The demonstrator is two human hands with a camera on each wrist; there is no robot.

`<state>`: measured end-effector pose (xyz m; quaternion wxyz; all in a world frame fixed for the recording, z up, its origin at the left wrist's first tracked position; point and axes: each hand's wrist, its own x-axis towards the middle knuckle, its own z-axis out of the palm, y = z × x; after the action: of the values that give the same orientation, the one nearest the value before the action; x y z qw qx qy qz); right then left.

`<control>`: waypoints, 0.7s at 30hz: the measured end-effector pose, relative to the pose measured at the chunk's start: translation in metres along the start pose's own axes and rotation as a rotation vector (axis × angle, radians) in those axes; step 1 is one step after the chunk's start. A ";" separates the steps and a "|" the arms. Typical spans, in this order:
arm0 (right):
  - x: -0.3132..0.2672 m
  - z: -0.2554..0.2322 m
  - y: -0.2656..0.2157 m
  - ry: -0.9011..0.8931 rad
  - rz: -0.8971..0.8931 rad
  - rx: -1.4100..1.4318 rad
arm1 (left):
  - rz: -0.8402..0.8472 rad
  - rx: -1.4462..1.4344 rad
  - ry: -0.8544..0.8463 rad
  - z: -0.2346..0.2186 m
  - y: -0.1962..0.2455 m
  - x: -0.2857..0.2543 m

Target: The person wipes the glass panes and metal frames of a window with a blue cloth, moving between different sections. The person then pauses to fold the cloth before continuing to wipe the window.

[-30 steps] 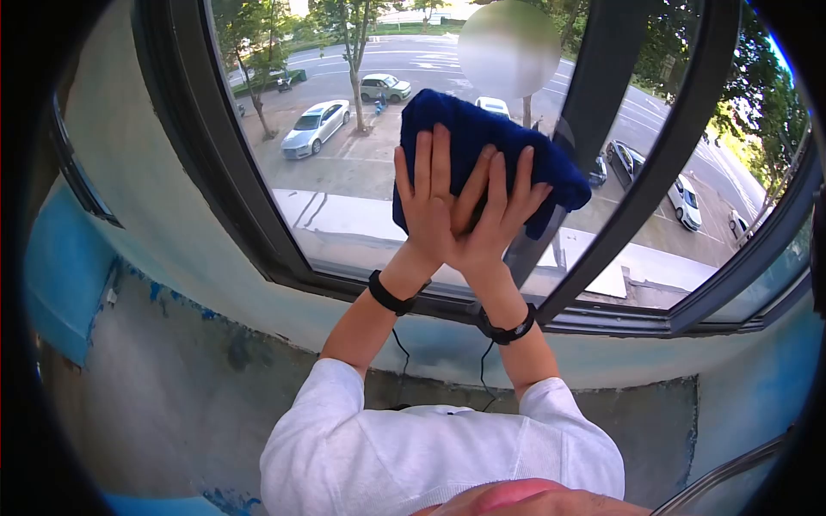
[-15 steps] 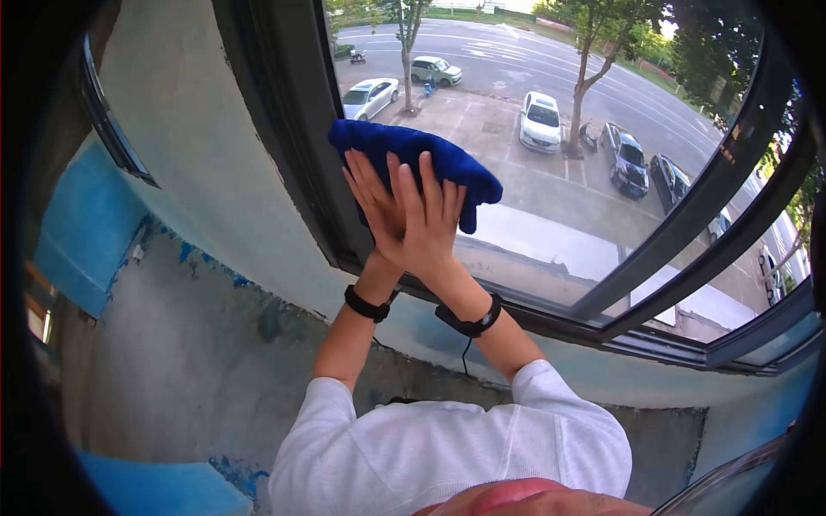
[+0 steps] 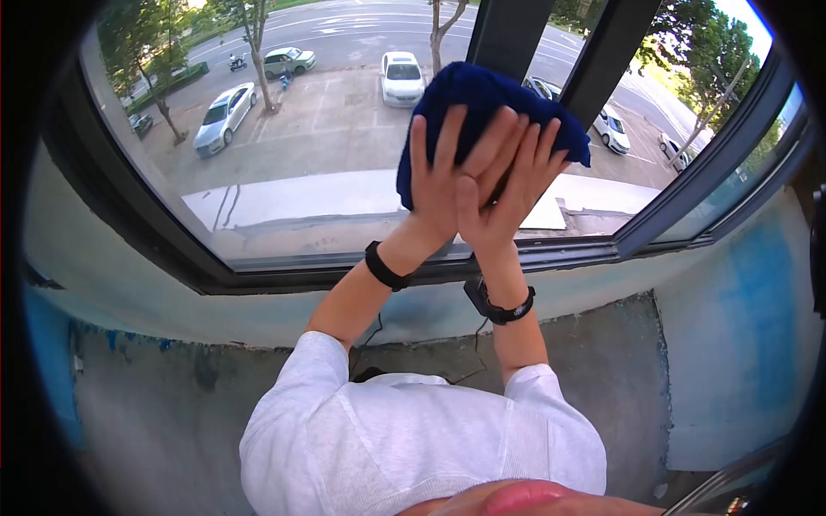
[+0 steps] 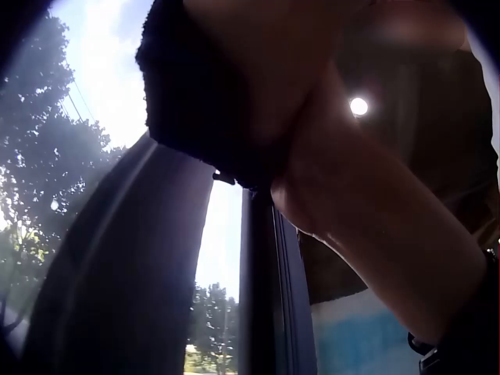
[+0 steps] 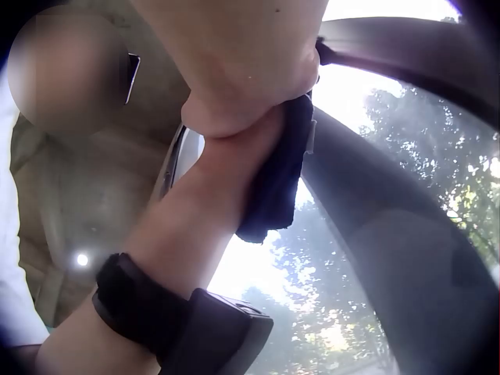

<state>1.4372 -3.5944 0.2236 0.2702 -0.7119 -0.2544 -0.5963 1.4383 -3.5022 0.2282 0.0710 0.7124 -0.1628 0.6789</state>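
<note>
A dark blue cloth (image 3: 477, 84) lies against the window pane (image 3: 331, 142), its right part overlapping the dark upright bar in the head view. My left hand (image 3: 437, 182) presses on the cloth with fingers spread and nearly straight. Beside it my right hand (image 3: 506, 199) lies flat on the cloth too, fingers pointing up and to the right. The two hands overlap at the thumbs. In the left wrist view the cloth (image 4: 183, 101) is a dark shape under the hand; in the right wrist view its edge (image 5: 273, 195) hangs below the palm.
Dark upright bars (image 3: 602, 64) divide the window right of the hands. Along the bottom runs the dark window frame (image 3: 292, 282), above a pale wall. Black straps with small devices (image 3: 508, 308) sit on both wrists, thin cables hanging down. Outside are parked cars and trees.
Both hands and the cloth first went left to the window's left frame, then came back right to the upright bar. The head view swung with them. The hands stay on the cloth throughout.
</note>
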 end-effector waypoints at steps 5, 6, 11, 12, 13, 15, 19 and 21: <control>-0.008 0.007 -0.008 0.015 0.012 0.068 | -0.022 0.019 -0.139 -0.005 -0.007 -0.008; -0.011 0.017 -0.019 0.020 0.023 0.075 | -0.020 0.013 -0.132 -0.012 -0.017 -0.011; -0.021 0.082 -0.105 0.014 -0.005 0.134 | -0.099 0.178 -0.173 -0.077 -0.105 -0.033; -0.022 0.098 -0.130 0.020 -0.016 0.171 | -0.096 0.255 -0.145 -0.087 -0.131 -0.043; -0.024 0.113 -0.158 0.020 -0.025 0.201 | -0.098 0.324 -0.120 -0.096 -0.157 -0.059; -0.030 0.148 -0.207 0.087 -0.081 0.256 | -0.083 0.420 -0.102 -0.126 -0.213 -0.089; -0.051 0.180 -0.282 0.039 -0.110 0.333 | -0.127 0.642 -0.105 -0.179 -0.250 -0.102; -0.067 0.190 -0.298 -0.055 -0.128 0.436 | -0.194 0.682 -0.132 -0.190 -0.248 -0.111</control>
<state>1.3579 -3.2510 0.1548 0.3723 -0.6351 -0.4289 -0.5235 1.3371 -3.1934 0.1613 -0.1174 0.7497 0.1373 0.6367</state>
